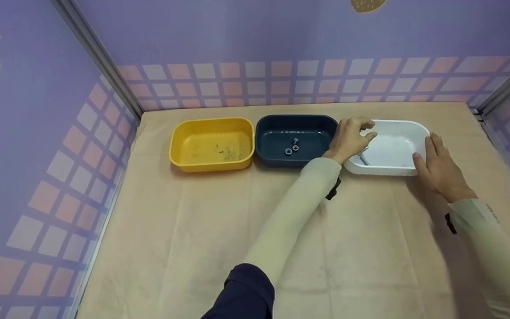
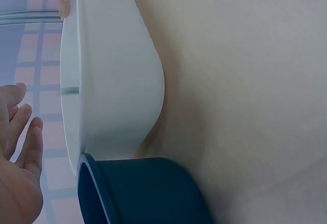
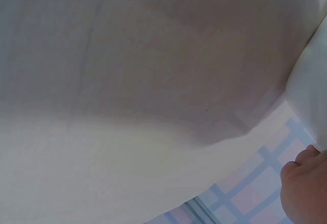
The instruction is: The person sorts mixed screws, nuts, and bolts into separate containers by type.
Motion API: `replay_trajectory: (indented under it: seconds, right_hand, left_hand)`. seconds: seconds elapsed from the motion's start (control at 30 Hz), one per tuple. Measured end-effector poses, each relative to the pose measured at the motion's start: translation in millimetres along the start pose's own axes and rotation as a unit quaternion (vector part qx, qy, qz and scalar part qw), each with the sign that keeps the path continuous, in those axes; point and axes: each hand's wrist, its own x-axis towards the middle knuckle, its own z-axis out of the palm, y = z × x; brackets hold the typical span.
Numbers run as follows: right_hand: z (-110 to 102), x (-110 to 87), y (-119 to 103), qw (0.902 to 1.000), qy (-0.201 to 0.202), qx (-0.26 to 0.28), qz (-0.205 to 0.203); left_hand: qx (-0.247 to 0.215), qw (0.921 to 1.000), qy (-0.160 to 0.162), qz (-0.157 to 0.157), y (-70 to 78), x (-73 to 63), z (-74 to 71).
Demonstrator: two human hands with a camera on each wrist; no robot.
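My left hand (image 1: 351, 138) hovers over the left end of the white bin (image 1: 385, 171), beside the dark blue bin (image 1: 281, 163). Its fingers are loosely bent and apart, with nothing between them in the left wrist view. Below it, a slim silvery piece (image 1: 364, 158) lies inside the white bin, partly hidden by the hand. My right hand (image 1: 442, 170) rests along the white bin's right side, fingers fairly straight and the thumb at the front corner. In the right wrist view only part of the right hand (image 3: 306, 188) shows, against the white wall.
Several small metal nuts or bolts (image 1: 295, 148) lie in the dark blue bin. To its left stands a yellow bin (image 1: 210, 166) with small dark bits in it. The three bins form a row on a beige cloth (image 1: 219, 221), before patterned purple panels (image 1: 255, 35).
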Motion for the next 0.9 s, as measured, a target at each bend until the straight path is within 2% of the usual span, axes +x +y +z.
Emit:
replay_trajectory:
  seconds: [0.2,0.6,0.9]
  right_hand:
    - [0,1.1,-1,1.0000,-0.003,-0.001,-0.002]
    - [-2,1.5,-2,0.9999,-0.004,-0.012,-0.001]
    - [-1,0.4,-3,0.9998,-0.005,-0.019,-0.001]
  left_hand:
    - [0.000,0.9999,-0.006,0.011,-3.1,-1.2,-1.4]
    - [0.021,0.9994,-0.027,0.009,-3.8,-3.5,-8.1]
    - [0.024,0.9987,-0.040,0.023,-3.4,-11.9,-12.1]
